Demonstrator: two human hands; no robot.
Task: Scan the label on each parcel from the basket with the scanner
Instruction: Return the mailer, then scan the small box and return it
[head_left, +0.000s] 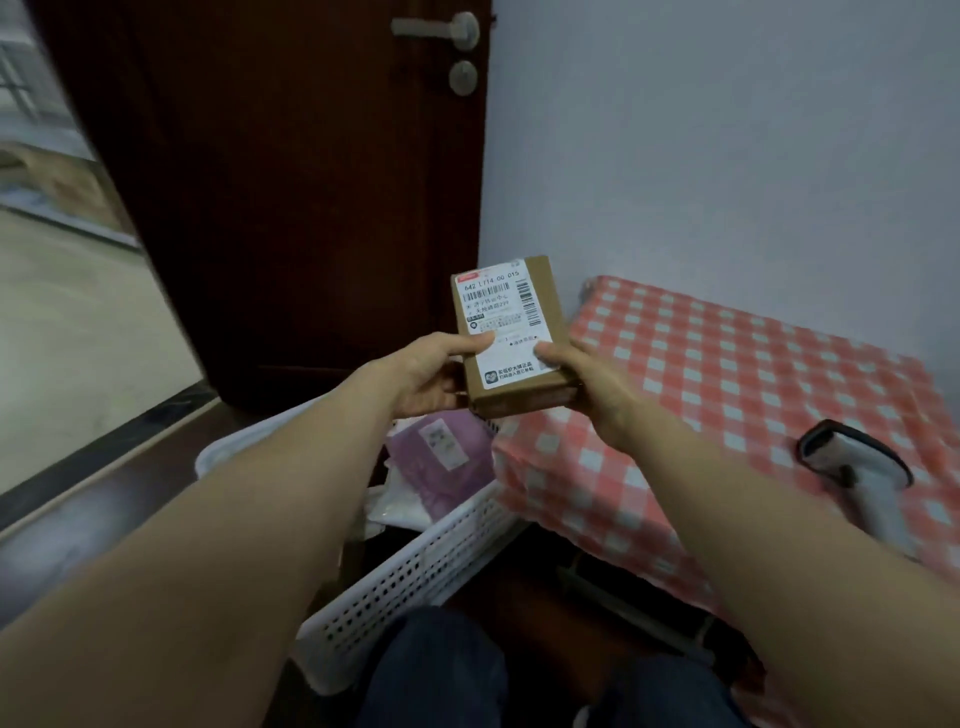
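Beside a dark wooden door (291, 208), a person seated at a desk (727, 374) covered in red-checked cloth lifts a brown cardboard parcel (511, 338) above a white perforated basket (415, 561). More parcels, one in a purple mailer (441, 449), lie in the basket on the floor to the person's left. Both forearms reach forward and converge; the left hand (431, 374) takes the parcel's left edge with its thumb on top, while the right hand (592, 384) pinches the lower right corner, thumb pressed onto the white shipping label (501, 322). Each grip is closed on the parcel, which tilts label-up toward the viewer. A white handheld scanner (857, 473) lies untouched on the desk, well to the right. To scan cleanly, the left hand would likely need to hold the parcel alone, barcode uncovered and steady, so that the right can release, fetch the scanner and aim it squarely at the label.
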